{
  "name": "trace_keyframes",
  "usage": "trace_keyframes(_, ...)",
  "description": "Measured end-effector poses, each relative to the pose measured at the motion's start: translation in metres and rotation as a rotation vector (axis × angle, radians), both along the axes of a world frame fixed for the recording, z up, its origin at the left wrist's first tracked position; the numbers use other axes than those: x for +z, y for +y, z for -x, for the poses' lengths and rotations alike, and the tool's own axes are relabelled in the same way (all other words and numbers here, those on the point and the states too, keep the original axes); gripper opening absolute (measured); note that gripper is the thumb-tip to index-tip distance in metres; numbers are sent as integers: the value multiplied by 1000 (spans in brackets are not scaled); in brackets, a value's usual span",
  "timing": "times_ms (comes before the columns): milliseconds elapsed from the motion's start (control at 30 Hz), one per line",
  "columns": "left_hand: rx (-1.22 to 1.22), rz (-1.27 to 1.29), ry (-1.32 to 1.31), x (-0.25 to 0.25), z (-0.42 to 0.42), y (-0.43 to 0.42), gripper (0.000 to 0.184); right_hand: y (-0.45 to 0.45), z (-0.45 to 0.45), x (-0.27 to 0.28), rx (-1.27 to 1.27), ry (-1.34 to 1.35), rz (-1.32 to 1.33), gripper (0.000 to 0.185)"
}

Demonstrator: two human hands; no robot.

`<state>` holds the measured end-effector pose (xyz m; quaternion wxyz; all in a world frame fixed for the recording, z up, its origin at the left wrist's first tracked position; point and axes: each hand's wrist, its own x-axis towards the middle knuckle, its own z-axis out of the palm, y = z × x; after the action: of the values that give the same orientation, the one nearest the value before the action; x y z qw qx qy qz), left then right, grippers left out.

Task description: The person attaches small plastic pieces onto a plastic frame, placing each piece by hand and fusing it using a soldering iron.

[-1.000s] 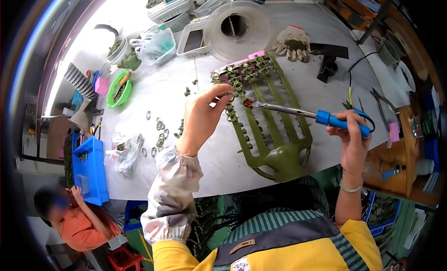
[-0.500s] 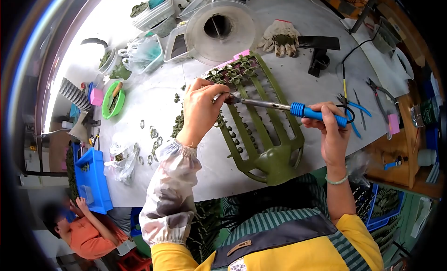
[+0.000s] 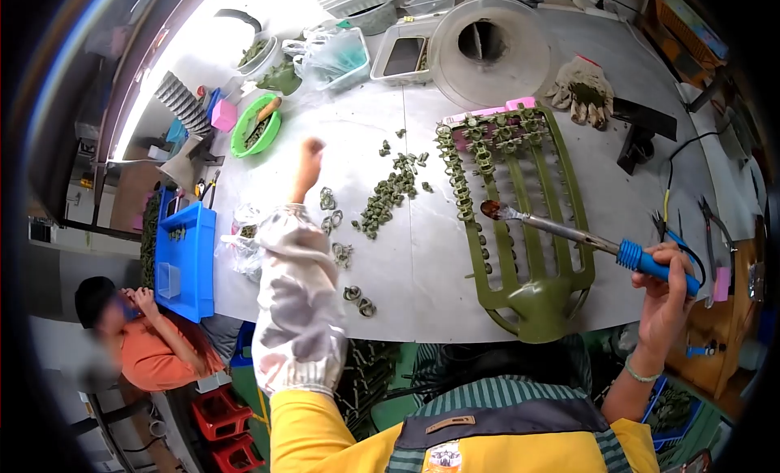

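Across the table, the biggest thing by you is the green rack, lying right of centre with small fittings along its bars, most thickly at the far end. The step in hand looks like heated work at the rack, with your two hands apart. Your right hand has its fingers clamped on the blue handle of the soldering iron, its shaft slanting over the bars. Your left hand is well away, near the green bowl — fingers curled in, though I cannot tell whether they pinch anything. Moving either hand calls for keeping that brown-crusted tip off the fittings and your skin. Past the rack are the round clear cover, glove and black stand; a co-worker sits beyond the blue tray. The cord could snag by the pliers. Smallest are the loose green pieces and rings, between left hand and rack.
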<state>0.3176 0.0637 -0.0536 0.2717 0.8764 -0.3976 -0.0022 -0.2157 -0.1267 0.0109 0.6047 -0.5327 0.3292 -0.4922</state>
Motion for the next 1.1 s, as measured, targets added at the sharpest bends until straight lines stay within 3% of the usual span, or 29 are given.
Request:
trace_keyframes(67,-6,-212,-191,-31,-55,45,28,0,1,0,8,4,9,26)
trace_keyframes(133,56,-399,-150,-25,-54,58,30,2,0,3,4,8,19,27)
trace_keyframes(167,115,-349,86,-30,-61,62,38,3,-1,3,4,4,23,27)
trace_keyframes(267,231,-272,170,-32,-51,63,36,6,-3,7,6,-5,32,27)
trace_keyframes(300,230,-295,51,-27,-36,62,38,6,-3,7,5,-9,37,27)
trace_keyframes(467,32,355,471,21,69,13,22,8,0,9,-12,-19,57,26)
trace_keyframes(600,-302,419,572,49,181,-32,22,7,0,6,9,-36,66,26)
trace_keyframes(767,-450,287,322,61,234,-69,20,2,0,-4,47,-45,62,27)
trace_keyframes(867,-508,276,-62,51,231,-84,21,0,-4,-7,38,-33,51,28)
trace_keyframes(1100,-529,195,-224,44,232,-99,17,-4,-15,-19,58,-66,5,27)
